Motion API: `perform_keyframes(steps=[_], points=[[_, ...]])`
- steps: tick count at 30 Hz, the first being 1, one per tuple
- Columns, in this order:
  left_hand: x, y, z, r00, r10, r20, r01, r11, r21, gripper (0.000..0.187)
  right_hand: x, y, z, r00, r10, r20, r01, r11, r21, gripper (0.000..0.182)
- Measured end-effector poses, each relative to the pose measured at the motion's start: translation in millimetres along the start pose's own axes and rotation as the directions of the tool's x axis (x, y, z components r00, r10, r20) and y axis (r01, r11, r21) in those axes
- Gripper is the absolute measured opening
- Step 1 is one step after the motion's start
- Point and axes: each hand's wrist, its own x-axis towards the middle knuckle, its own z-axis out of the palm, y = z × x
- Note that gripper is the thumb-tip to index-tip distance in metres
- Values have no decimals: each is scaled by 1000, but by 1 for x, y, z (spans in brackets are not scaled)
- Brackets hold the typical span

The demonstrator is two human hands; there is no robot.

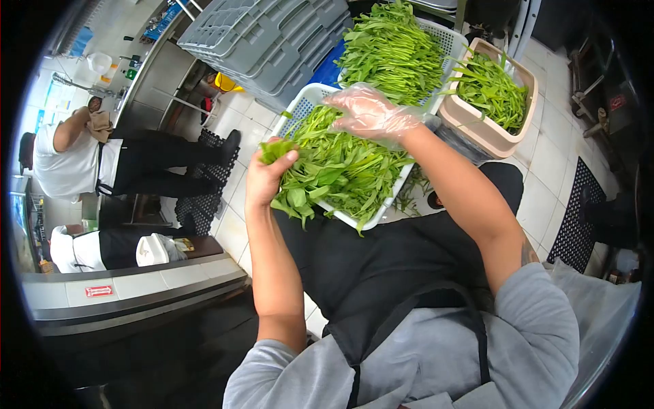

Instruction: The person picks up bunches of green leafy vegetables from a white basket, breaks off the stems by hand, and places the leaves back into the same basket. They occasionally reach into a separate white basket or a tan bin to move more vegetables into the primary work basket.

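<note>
My left hand [268,178] is bare and closed, with the thumb pressed against a small bunch of leafy greens [277,149]. It is at the left edge of a white plastic basket [390,202] heaped with loose leafy greens [340,163]. Over the far side of that heap, my right hand [371,114] wears a clear plastic glove, its fingers stretched out to the left; nothing shows in them. Long-stemmed greens [392,58] lie lined up in a second basket [446,41] beyond. A beige bin [480,127] at the right holds more cut greens [494,92].
Stacked grey crates [266,44] stand behind the baskets on the left. Two people in white tops, one standing [71,157] and one lower in view [78,249], are at the left. Black perforated mats [208,170] lie on the tiled floor [235,187].
</note>
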Motion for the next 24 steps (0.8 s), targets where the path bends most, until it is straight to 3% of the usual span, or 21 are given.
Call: perform_keyframes(steps=[3,4,8,12,15,16,17,19,21,23,24], points=[[-8,-22,-19,987,143,-76,-156,961,-227,22,-4,-4,7,986,68,-153,-50,992,114,58],[-7,-28,-23,966,252,-61,-259,929,-263,23,-7,-5,9,979,77,-190,-49,988,146,55],[-12,-44,-32,958,281,-58,-275,840,-468,23,-36,-8,30,925,128,-358,-26,961,276,38],[-14,-47,-29,942,329,-59,-306,776,-552,23,-57,-14,29,969,150,-195,-92,956,278,34],[-15,-44,-30,925,371,-78,-342,729,-592,21,-82,-4,53,976,12,-219,-8,1000,22,31],[-17,-39,-34,917,380,-122,-382,745,-546,17,-86,-6,48,994,101,48,-100,995,-26,30],[-23,-37,-34,915,297,-273,-400,755,-519,18,-89,-4,52,990,122,74,-117,990,-74,28],[-32,-34,-46,920,270,-285,-389,722,-572,16,-92,0,61,978,165,124,-143,975,-170,24],[-34,-33,-56,891,353,-286,-450,602,-659,12,-94,7,65,996,87,18,-83,986,-143,16],[-42,-34,-67,890,360,-281,-453,623,-638,14,-91,16,65,999,39,-12,-40,993,-115,14],[-45,-29,-64,896,345,-281,-445,681,-582,16,-88,20,61,994,77,77,-68,992,-109,17]])
